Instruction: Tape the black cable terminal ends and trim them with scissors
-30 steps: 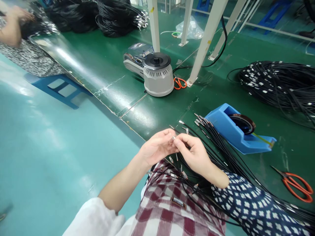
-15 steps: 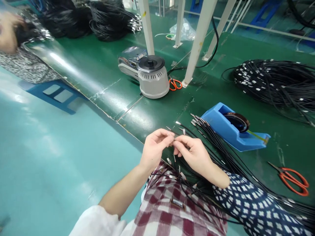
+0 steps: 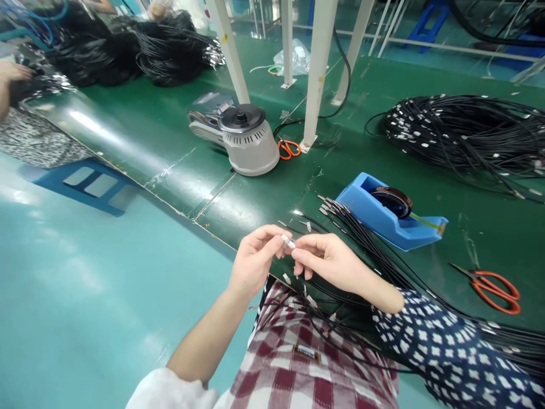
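Observation:
Above the table's front edge, my left hand (image 3: 256, 255) pinches a small white-and-metal cable end (image 3: 288, 242) between thumb and forefinger. My right hand (image 3: 330, 260) meets it from the right, its thumb and fingertips closed at the other end of that piece. Black cables (image 3: 370, 244) with metal tips lie beyond and right of my right hand. More thin cables with white tags (image 3: 312, 301) hang over the table edge and across the checkered apron (image 3: 293, 352).
A blue tape dispenser (image 3: 389, 224) stands beyond the cables, orange-handled scissors (image 3: 496, 291) at the right. Further back are a grey round machine (image 3: 251, 149), second scissors (image 3: 289, 149), white posts (image 3: 317, 74) and a coiled cable bundle (image 3: 455, 133). A person's hand (image 3: 15, 71) shows far left.
The view has shifted slightly. A white piece now shows between my fingertips, where it was mostly hidden before. My hands stay close together, and the other person's arm at far left has moved.

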A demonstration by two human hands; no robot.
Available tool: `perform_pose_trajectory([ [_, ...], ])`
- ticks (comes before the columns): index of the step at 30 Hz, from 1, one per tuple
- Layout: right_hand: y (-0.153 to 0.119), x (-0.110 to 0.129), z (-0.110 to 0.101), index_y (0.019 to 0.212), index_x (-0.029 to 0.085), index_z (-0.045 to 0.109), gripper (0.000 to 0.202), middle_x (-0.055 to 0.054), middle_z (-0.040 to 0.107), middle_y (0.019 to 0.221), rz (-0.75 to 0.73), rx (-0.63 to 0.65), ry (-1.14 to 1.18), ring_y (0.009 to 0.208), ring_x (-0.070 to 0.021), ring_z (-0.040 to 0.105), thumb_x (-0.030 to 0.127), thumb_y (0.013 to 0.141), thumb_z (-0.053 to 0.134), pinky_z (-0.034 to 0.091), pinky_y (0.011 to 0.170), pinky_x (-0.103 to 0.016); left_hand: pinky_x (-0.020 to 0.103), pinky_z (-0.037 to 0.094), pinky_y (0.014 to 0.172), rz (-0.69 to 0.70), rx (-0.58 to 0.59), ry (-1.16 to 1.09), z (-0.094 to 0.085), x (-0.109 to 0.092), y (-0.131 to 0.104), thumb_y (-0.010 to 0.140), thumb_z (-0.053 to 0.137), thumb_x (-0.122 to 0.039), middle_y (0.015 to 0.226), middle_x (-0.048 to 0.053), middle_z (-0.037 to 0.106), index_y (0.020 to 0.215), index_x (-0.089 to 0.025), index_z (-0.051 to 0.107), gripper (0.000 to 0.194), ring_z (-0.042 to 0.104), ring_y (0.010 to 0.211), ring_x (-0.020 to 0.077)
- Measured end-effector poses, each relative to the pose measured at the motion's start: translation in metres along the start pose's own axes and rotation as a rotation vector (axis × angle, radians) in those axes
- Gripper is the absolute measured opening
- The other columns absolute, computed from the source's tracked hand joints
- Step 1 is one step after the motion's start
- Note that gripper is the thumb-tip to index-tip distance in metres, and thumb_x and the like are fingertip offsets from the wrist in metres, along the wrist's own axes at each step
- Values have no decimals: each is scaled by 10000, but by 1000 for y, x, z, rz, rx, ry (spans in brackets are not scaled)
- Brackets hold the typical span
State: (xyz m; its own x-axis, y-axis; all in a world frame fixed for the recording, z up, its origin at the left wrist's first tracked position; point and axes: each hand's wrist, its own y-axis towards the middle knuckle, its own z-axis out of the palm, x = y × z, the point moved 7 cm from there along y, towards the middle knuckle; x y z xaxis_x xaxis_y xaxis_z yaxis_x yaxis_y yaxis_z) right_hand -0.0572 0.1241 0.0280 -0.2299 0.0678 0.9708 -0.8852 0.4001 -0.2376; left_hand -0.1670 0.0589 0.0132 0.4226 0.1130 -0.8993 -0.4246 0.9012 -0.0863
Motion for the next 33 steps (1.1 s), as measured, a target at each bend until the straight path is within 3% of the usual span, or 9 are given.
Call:
perform_pose_trajectory([
  [6,0,15,-1,871,190,702,284,-21,722,833,-211,-147,-197,785,-156,651,386,958,516,499,765,-275,213,431,604,81,-61,42,1,-10,0,818,734,-284,719,11,590,806,-178,754,109,496,639,97],
  [13,-1,18,-5,823,178,688,223,-21,711,823,-245,-136,-185,788,-155,632,329,927,561,483,741,-266,229,455,601,58,7,-10,11,-6,1,826,721,-275,720,15,582,786,-175,728,107,508,637,108],
  [17,4,17,-4,777,168,665,243,-10,691,751,-252,-139,-69,721,-138,615,342,919,573,475,684,-248,216,442,583,93,-21,6,10,-10,1,820,726,-266,722,14,573,769,-177,738,103,490,637,104],
  [24,-2,9,-9,770,174,672,199,1,676,762,-234,-184,-225,721,-136,600,320,891,608,467,709,-253,220,428,628,76,-87,-50,4,-3,3,816,733,-293,708,5,558,771,-162,732,139,471,626,89],
  [29,0,15,-8,869,180,677,145,-1,691,832,-253,-173,-222,777,-137,602,295,898,594,464,751,-251,218,432,621,53,-123,-62,3,-3,4,792,755,-307,705,10,574,768,-152,728,159,471,620,89],
  [33,-1,2,-13,784,179,678,205,4,665,761,-221,-168,-295,727,-135,584,303,917,582,447,701,-254,247,453,647,67,-125,-52,3,-4,6,799,744,-308,658,-3,544,789,-156,724,153,466,604,97],
])
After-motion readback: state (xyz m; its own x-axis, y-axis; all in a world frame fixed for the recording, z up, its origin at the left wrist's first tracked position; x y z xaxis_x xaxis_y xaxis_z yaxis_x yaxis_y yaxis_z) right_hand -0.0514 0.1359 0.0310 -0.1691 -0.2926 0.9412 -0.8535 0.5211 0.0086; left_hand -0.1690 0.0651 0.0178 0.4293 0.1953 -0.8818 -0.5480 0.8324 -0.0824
